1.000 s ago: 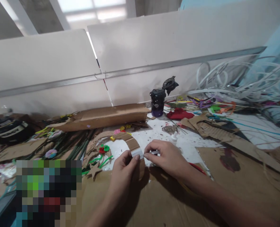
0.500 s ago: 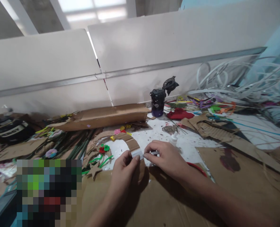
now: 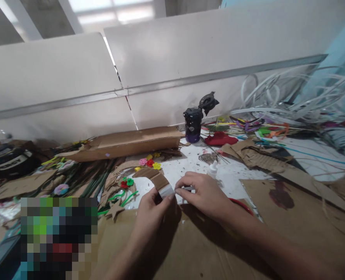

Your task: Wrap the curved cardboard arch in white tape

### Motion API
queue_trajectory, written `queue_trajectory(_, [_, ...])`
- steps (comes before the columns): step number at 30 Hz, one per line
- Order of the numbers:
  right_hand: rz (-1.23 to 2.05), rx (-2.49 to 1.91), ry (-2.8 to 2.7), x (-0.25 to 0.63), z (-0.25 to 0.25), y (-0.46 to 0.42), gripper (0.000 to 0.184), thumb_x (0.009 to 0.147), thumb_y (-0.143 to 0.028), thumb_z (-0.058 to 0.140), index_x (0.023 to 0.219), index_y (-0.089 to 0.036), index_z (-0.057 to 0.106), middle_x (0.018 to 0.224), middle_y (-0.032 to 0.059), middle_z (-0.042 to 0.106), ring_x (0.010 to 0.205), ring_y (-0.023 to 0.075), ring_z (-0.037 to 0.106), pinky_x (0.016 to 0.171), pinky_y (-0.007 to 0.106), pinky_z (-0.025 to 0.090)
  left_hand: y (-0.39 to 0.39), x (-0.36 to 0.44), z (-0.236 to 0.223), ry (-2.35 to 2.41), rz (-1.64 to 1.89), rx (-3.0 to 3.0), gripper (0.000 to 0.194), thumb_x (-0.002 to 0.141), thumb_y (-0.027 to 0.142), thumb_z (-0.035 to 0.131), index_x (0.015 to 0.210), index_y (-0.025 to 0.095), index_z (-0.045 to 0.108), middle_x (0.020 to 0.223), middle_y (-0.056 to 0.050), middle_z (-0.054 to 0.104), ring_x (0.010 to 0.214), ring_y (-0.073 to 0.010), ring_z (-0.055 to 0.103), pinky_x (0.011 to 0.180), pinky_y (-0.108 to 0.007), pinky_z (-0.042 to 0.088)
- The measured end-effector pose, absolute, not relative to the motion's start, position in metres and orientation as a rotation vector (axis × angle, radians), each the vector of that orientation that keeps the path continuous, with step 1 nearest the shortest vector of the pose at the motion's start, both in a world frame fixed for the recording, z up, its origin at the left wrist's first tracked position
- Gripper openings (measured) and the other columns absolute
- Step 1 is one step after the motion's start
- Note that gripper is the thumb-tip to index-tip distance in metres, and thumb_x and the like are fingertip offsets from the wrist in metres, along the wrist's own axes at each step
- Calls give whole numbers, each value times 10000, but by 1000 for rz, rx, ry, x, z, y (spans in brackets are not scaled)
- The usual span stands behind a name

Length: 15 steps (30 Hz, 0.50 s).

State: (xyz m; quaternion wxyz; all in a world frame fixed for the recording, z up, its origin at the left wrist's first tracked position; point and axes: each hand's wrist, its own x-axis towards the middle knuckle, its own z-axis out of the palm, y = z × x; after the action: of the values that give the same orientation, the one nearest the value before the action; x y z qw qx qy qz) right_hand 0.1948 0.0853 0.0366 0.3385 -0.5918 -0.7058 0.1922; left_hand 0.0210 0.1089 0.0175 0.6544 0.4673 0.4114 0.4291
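Observation:
My left hand (image 3: 152,212) pinches the near end of a curved brown cardboard strip (image 3: 156,179), where a band of whitish tape (image 3: 167,190) wraps it. My right hand (image 3: 203,192) is closed in a pinch on the other end of that tape, right beside the left fingers. Both hands hover over a flat sheet of cardboard (image 3: 190,249) at the near edge of the table. Small red, green, pink and yellow foam flowers (image 3: 149,163) lie just beyond the strip.
A long cardboard box (image 3: 128,143) lies across the middle. Behind it stands a dark bottle (image 3: 192,124) with its lid flipped open. A small white glue bottle (image 3: 212,169) stands beside my right hand. White strips and coloured scraps (image 3: 277,116) pile up at right; green stems (image 3: 96,182) at left.
The cardboard strip's near end has tipped up and shifted slightly left in my left hand. Both hands keep their pinch on the tape; the view dipped a little.

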Motion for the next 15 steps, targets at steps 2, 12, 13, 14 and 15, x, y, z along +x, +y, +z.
queue_trajectory(2, [472, -1501, -1883, 198, 36, 87, 141, 924, -158, 699, 926, -217, 827, 859, 23, 746, 810, 190, 677, 720, 287, 426, 112, 18, 13, 921, 942, 1001, 272, 654, 275, 900, 860, 164, 761, 741, -70, 752, 692, -226, 665, 665, -313, 513])
queue_trajectory(12, [362, -1458, -2059, 206, 32, 89, 319, 922, -98, 648, 1170, -243, 785, 1004, 58, 758, 926, 237, 677, 823, 345, 464, 103, 18, 16, 1001, 960, 885, 191, 714, 218, 865, 826, 171, 718, 616, -5, 664, 609, -159, 630, 636, -259, 507])
queue_trajectory(13, [378, -1465, -2068, 207, 33, 88, 329, 919, -98, 649, 1189, -239, 775, 1032, 63, 761, 951, 245, 678, 845, 358, 471, 103, 18, 17, 1004, 957, 876, 195, 720, 226, 859, 850, 170, 725, 634, -13, 677, 623, -163, 640, 627, -254, 503])
queue_trajectory(14, [390, -1474, -2076, 208, 34, 87, 338, 918, -101, 649, 1207, -235, 765, 1064, 69, 760, 980, 254, 677, 870, 374, 478, 102, 18, 18, 1005, 945, 866, 204, 725, 236, 854, 873, 169, 731, 659, -26, 696, 632, -168, 647, 615, -251, 498])
queue_trajectory(15, [389, -1484, -2078, 209, 35, 85, 349, 917, -102, 648, 1224, -230, 754, 1098, 78, 754, 1013, 264, 673, 897, 390, 484, 102, 19, 18, 1003, 933, 858, 213, 726, 242, 850, 891, 168, 736, 688, -40, 715, 637, -171, 653, 604, -249, 493])
